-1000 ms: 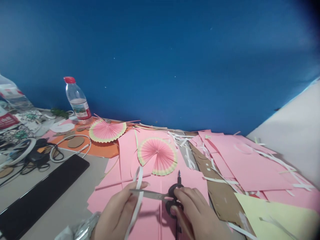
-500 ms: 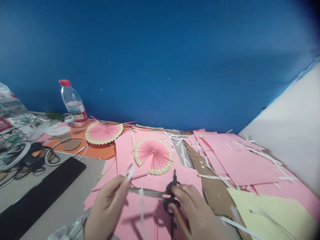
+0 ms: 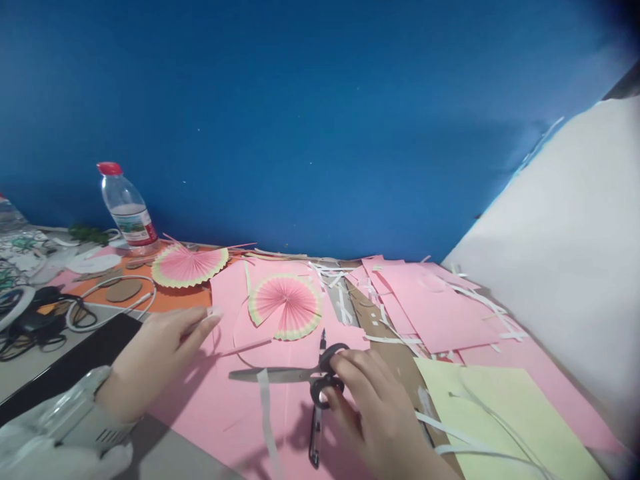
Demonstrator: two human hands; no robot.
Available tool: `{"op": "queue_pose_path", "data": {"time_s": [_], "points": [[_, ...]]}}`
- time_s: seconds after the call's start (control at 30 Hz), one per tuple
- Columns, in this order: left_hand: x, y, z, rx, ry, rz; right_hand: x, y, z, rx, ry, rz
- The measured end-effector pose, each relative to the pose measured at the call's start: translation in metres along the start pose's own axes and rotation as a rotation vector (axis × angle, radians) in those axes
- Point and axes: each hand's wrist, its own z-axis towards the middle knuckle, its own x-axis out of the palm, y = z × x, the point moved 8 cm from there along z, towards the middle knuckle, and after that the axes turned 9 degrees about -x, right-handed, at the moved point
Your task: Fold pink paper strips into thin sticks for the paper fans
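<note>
My right hand (image 3: 383, 407) grips black-handled scissors (image 3: 273, 375) by their loops, the blades together and pointing left. Across the blades hangs a white strip (image 3: 267, 417), its lower end running toward the bottom edge. My left hand (image 3: 160, 347) is raised left of the scissors, thumb and fingertips pinched, with a small white strip end (image 3: 215, 313) at the tips; most of that strip is hidden. Beneath the scissors a pen (image 3: 315, 433) lies on the pink paper (image 3: 200, 413). Just beyond is a pleated pink paper fan (image 3: 287, 303) with a yellow rim.
A second pleated fan (image 3: 187, 267) rests on orange paper (image 3: 175, 301) at left, near a plastic bottle (image 3: 131, 217). Cables (image 3: 45, 317) and a black flat object (image 3: 65, 367) lie left. Pink sheets (image 3: 440, 307), yellow paper (image 3: 505, 413) and white scraps cover the right side.
My left hand has moved left, away from the scissors, its white strip now barely showing. The scissors stay in my right hand with the strip over their blades. The view has turned slightly right.
</note>
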Motion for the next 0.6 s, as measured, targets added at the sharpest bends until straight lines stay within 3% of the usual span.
{"op": "queue_pose_path", "data": {"time_s": [0.2,0.3,0.37,0.5,0.57,0.6], "points": [[0.007,0.004,0.021,0.052,-0.009,0.283,-0.008,-0.004,-0.003,0.025,-0.034,-0.009],[0.009,-0.003,0.022,0.070,-0.075,0.278,-0.009,-0.004,-0.003,0.032,-0.042,-0.011],[0.013,-0.014,0.014,0.106,-0.046,0.207,-0.009,-0.004,-0.003,0.041,-0.045,-0.018],[0.032,-0.048,-0.021,0.207,0.271,-0.070,-0.008,-0.008,-0.004,0.066,-0.052,-0.037],[0.047,-0.066,-0.041,0.139,0.593,-0.554,-0.007,-0.009,-0.004,0.069,-0.052,-0.036],[0.050,-0.073,-0.047,0.096,0.673,-0.742,-0.007,-0.009,-0.004,0.069,-0.050,-0.033]]}}
